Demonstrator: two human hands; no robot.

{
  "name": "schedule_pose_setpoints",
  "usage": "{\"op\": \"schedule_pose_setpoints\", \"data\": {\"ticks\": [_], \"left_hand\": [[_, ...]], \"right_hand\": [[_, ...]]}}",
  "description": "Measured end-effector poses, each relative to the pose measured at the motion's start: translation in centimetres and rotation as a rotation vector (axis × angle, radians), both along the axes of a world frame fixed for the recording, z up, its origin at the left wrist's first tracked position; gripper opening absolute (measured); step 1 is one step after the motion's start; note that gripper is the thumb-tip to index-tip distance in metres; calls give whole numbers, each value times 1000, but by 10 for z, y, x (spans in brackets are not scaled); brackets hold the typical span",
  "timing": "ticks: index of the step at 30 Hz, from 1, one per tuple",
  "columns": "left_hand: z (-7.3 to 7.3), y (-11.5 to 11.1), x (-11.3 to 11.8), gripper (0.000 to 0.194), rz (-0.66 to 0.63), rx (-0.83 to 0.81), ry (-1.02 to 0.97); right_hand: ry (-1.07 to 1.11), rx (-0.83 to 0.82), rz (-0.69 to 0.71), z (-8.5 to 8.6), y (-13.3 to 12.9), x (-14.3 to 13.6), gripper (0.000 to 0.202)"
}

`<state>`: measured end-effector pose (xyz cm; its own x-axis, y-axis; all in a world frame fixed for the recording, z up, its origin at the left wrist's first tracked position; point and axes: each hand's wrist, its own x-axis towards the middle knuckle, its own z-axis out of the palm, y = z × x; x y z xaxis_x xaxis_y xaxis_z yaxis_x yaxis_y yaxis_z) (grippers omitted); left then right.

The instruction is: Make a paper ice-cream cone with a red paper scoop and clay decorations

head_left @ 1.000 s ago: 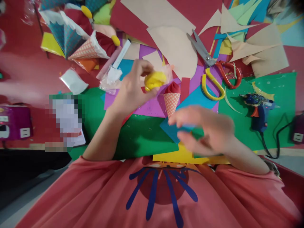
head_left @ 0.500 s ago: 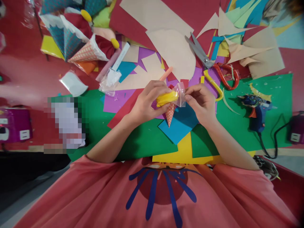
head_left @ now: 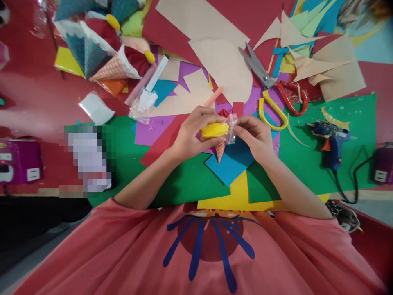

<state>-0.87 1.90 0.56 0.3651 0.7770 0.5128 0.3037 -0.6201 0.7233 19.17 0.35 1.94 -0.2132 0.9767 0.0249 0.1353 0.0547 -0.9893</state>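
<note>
My left hand [head_left: 192,133] grips a lump of yellow clay [head_left: 213,130] inside a small clear plastic bag [head_left: 231,127]. My right hand [head_left: 256,137] pinches the open end of that bag from the right. Both hands hover just above a small paper cone [head_left: 220,150] with an orange lattice pattern and a red top, which lies on blue and purple paper.
Scissors with red and yellow handles [head_left: 276,100] lie behind my right hand. A blue glue gun [head_left: 330,141] with a black cord rests on the green sheet [head_left: 307,164] at right. Finished paper cones [head_left: 101,53], paper scraps and a white glue stick [head_left: 156,73] crowd the back left.
A second ago my right hand was low and away from the bag. It rose and took hold of the bag's end; both hands have since drawn slightly closer together.
</note>
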Motion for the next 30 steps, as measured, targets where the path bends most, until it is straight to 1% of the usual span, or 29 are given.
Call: {"op": "schedule_pose_setpoints", "data": {"ticks": [2, 5, 7, 9, 11, 13, 16, 18, 20, 25, 27, 30], "left_hand": [[1, -1, 0, 35, 35, -43, 29], [2, -2, -1, 39, 86, -115, 72], [3, -2, -2, 40, 93, -134, 75], [3, -2, -3, 37, 86, -142, 86], [3, -2, -3, 33, 79, -134, 90], [2, 0, -2, 31, 72, -96, 57], [3, 1, -1, 29, 53, -9, -21], [4, 1, -1, 30, 14, -5, -53], [5, 0, -1, 34, -12, -64, -66], [8, -2, 0, 42, 31, -262, -16], [8, -3, 0, 38, 2, -283, -56], [6, -1, 1, 22, -44, -279, -175]], "right_hand": [[-27, 21, -30, -1, 1, 0, 33], [-80, 73, -83, -1, 1, 0, 30], [-122, 112, -100, -1, -1, 0, 25], [-167, 163, -114, 1, -3, 1, 20], [-221, 230, -121, 3, -5, 3, 14], [-273, 319, -91, 4, -5, 4, 10], [-320, 399, -36, 5, -3, 6, 9], [-318, 379, -45, 5, -3, 7, 12], [-308, 351, -59, 5, -3, 7, 14], [-302, 327, -48, 6, -4, 6, 16], [-301, 309, -34, 5, -4, 6, 18], [-291, 293, -18, 4, -3, 6, 22]]}}
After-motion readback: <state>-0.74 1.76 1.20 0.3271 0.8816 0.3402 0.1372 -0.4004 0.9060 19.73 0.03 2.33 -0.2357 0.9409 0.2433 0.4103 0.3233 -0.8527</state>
